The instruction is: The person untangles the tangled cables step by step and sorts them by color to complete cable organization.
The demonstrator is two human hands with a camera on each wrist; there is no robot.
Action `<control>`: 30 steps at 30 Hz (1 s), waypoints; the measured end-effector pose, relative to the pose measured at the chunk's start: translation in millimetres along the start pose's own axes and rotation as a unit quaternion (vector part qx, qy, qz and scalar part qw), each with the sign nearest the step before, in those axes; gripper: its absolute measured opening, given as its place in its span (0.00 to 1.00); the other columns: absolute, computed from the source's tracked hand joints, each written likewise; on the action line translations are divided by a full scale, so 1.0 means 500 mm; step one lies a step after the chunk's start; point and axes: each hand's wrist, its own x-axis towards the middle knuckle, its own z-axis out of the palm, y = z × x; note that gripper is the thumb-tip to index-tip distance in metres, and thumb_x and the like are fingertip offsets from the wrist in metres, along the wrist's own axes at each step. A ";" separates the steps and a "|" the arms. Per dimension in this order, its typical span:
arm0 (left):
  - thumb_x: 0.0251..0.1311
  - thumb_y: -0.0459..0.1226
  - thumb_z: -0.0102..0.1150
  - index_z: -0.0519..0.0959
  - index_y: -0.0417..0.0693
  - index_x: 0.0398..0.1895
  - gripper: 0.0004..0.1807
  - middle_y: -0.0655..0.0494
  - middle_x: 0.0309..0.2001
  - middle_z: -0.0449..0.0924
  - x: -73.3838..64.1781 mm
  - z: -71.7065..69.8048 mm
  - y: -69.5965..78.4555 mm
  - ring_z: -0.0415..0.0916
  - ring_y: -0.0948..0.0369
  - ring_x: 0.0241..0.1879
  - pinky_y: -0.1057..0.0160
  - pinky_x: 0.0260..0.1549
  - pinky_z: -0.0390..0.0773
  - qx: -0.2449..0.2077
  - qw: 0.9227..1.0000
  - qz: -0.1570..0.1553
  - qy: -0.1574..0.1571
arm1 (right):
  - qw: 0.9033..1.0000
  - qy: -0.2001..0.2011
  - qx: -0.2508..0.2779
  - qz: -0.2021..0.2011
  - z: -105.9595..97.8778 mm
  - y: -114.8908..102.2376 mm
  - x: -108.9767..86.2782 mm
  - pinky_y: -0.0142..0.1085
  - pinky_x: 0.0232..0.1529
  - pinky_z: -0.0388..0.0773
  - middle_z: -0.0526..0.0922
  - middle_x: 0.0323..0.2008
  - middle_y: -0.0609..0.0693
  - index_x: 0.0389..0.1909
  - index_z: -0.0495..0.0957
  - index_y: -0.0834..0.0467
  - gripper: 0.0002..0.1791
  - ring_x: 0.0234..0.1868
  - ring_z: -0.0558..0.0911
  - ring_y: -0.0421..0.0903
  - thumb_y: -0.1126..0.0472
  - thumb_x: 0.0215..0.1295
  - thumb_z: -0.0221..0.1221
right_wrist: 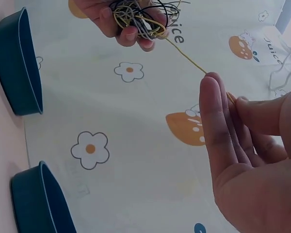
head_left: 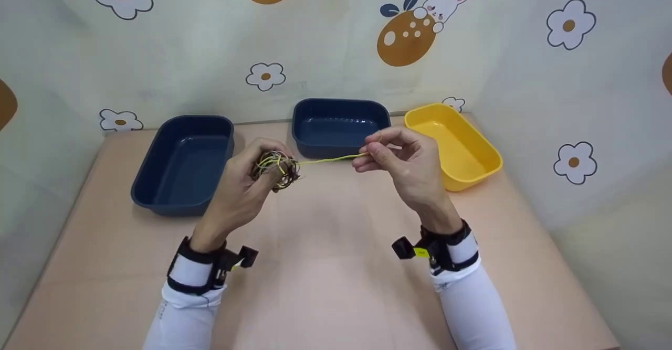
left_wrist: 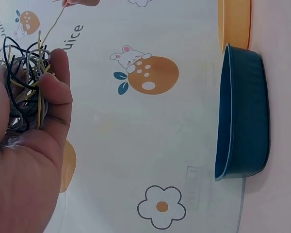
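My left hand grips a tangled bundle of thin wires, black, grey and yellow, with fingers curled round it. In the left wrist view the wire bundle fills the palm, loops sticking out past the fingers. One yellow wire runs taut from the bundle to my right hand, which pinches its end between thumb and fingers. The right wrist view shows the yellow wire crossing the gap between the hands, both held above the table.
A dark blue bin stands at the left and a second dark blue bin at the back middle. To the right of it is a yellow bin. Behind the table hangs a patterned cloth.
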 end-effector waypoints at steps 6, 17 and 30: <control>0.80 0.24 0.61 0.80 0.31 0.55 0.07 0.45 0.53 0.87 0.001 -0.002 -0.002 0.86 0.64 0.49 0.72 0.42 0.85 -0.007 1.000 0.006 0.012 | 0.997 0.071 0.022 -0.016 0.000 0.001 0.003 0.47 0.44 0.97 0.93 0.39 0.55 0.48 0.87 0.63 0.03 0.37 0.97 0.51 0.71 0.80 0.66; 0.80 0.25 0.62 0.80 0.30 0.55 0.07 0.48 0.55 0.87 0.003 -0.007 -0.002 0.87 0.61 0.56 0.70 0.58 0.87 0.002 0.999 0.018 0.034 | 0.985 0.167 0.042 -0.031 -0.004 -0.002 0.008 0.42 0.42 0.96 0.93 0.39 0.58 0.50 0.86 0.71 0.07 0.36 0.97 0.51 0.78 0.79 0.60; 0.80 0.26 0.63 0.81 0.27 0.56 0.09 0.38 0.52 0.87 0.006 0.018 -0.004 0.82 0.66 0.40 0.73 0.34 0.84 -0.003 0.994 0.042 0.099 | 0.981 0.173 0.085 -0.016 -0.004 0.000 0.011 0.39 0.40 0.96 0.93 0.37 0.57 0.48 0.86 0.68 0.08 0.33 0.96 0.49 0.77 0.81 0.59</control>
